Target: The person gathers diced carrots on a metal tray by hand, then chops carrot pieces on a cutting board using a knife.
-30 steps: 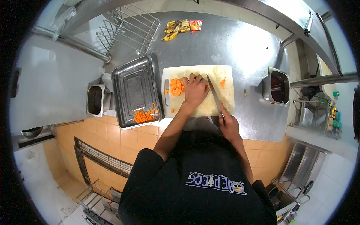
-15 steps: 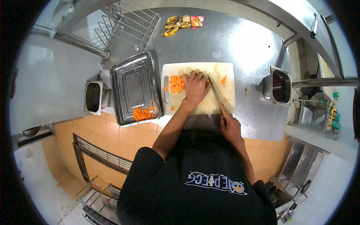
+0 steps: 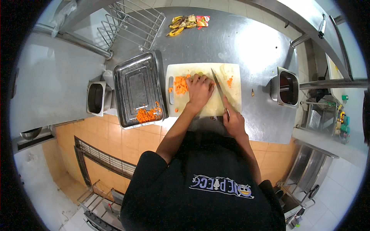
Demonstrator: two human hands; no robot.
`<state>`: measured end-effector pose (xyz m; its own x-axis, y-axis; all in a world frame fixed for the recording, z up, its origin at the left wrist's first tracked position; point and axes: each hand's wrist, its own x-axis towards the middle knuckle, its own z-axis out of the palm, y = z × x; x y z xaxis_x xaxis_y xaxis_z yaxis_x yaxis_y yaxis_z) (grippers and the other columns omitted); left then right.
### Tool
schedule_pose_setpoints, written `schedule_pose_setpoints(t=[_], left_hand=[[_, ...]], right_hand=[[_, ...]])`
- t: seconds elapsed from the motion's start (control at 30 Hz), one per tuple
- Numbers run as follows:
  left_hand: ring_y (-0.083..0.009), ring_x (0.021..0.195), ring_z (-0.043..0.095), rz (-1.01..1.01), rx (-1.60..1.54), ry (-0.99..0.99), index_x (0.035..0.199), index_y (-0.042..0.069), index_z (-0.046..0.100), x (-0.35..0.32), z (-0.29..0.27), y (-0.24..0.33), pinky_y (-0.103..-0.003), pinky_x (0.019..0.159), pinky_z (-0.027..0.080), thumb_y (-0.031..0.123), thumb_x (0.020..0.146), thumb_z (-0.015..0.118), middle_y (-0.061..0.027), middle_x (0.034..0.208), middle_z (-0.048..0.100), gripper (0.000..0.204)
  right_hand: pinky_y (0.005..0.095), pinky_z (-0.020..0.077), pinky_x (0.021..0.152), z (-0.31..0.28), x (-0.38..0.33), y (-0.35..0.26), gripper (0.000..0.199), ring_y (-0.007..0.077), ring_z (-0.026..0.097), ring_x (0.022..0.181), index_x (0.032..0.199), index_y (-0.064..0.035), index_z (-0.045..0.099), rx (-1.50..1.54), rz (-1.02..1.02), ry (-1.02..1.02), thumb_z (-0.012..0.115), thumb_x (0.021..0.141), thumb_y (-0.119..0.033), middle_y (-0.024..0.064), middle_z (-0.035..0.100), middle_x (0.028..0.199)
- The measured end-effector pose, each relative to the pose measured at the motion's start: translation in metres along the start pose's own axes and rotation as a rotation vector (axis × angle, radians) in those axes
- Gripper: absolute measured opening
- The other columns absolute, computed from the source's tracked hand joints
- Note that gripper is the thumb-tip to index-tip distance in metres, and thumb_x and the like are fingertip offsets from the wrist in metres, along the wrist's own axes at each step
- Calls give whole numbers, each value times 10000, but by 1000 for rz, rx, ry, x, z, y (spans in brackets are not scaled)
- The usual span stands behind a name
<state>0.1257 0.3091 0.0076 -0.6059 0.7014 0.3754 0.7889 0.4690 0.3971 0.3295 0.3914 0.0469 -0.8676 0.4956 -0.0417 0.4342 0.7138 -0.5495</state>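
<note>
A steel table (image 3: 266, 119) fills the middle of the room, a white glare (image 3: 257, 40) bright on its far right part, with a raised steel shelf (image 3: 300, 17) crossing the upper right. Orange-tan floor tiles (image 3: 108, 134) run along its near side, behind a dark barred metal frame (image 3: 106, 158); paler tiles (image 3: 231, 7) show past the far edge.

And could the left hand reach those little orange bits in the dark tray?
Probably yes: the left hand is over the cutting board beside the dark tray, nothing tall stands between, and the orange bits lie uncovered. It would have to leave the board first.
</note>
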Motion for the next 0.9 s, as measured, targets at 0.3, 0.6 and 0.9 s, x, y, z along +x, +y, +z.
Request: schedule_pose_setpoints(t=[0.3, 0.6, 0.9], left_hand=[[-252, 1057, 561, -9, 16, -20, 913, 158, 776, 1, 1, -1, -497, 925, 335, 256, 875, 777, -10, 999, 696, 106], [-243, 1043, 567, -25, -38, 2, 917, 162, 767, 0, 1, 0, -489, 930, 331, 228, 885, 771, -1, 1010, 700, 73], [-253, 1062, 562, -77, -43, 21, 888, 173, 778, -1, -8, 2, -489, 932, 330, 234, 849, 792, -5, 985, 705, 74]], right_hand=[[508, 601, 734, -17, -18, -12, 718, 446, 727, 794, 1642, -201, 430, -3, 47, -68, 626, 965, -66, 265, 745, 1119], [512, 600, 768, -2, -3, -6, 697, 448, 731, 827, 1638, -205, 429, 22, -58, 68, 601, 979, -55, 265, 731, 1202], [492, 559, 771, -4, -9, -7, 678, 452, 694, 800, 1669, -237, 380, 274, 117, -42, 552, 1030, -90, 257, 706, 944]])
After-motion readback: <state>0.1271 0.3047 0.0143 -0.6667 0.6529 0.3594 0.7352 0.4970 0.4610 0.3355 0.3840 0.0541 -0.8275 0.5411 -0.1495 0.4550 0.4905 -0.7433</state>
